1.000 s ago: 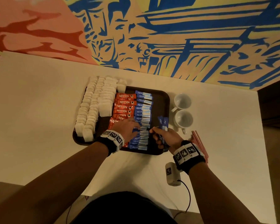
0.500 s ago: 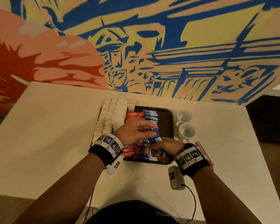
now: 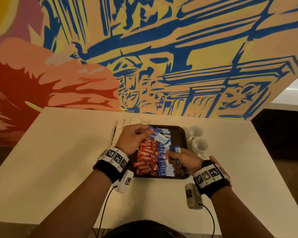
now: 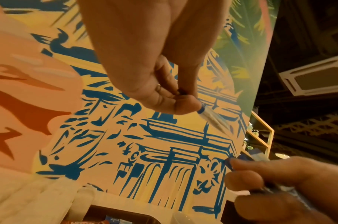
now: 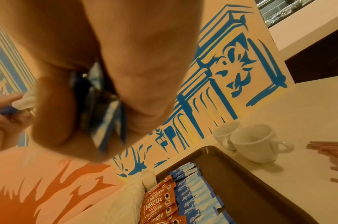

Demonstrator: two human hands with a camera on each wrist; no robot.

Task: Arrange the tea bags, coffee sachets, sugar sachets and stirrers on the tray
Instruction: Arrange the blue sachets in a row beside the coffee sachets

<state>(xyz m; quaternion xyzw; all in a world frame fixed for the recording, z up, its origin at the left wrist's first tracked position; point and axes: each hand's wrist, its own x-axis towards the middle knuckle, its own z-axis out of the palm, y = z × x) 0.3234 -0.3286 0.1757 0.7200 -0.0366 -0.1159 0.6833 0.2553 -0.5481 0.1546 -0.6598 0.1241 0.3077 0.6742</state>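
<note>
The worktop [image 3: 58,152] is carrying a dark tray [image 3: 182,134], which is holding white tea bags [image 5: 125,197] along its left side, then red coffee sachets [image 3: 147,158], then blue sugar sachets [image 3: 163,164]. Right of the tray two cups [image 3: 197,140] and the stirrers [image 5: 335,157] are lying. Above the tray, the left hand [image 3: 136,138] is pinching one sugar sachet [image 3: 159,138]; the right hand [image 3: 186,160] is gripping a bunch of sugar sachets [image 5: 106,121].

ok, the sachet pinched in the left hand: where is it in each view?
Head: sachet at centre, over the tray's far end, in the left hand.
Left wrist: right of centre, sticking out from the fingertips, blurred.
Right wrist: far left edge, blue-and-white end.
Shared landmark: the blue mural.
</note>
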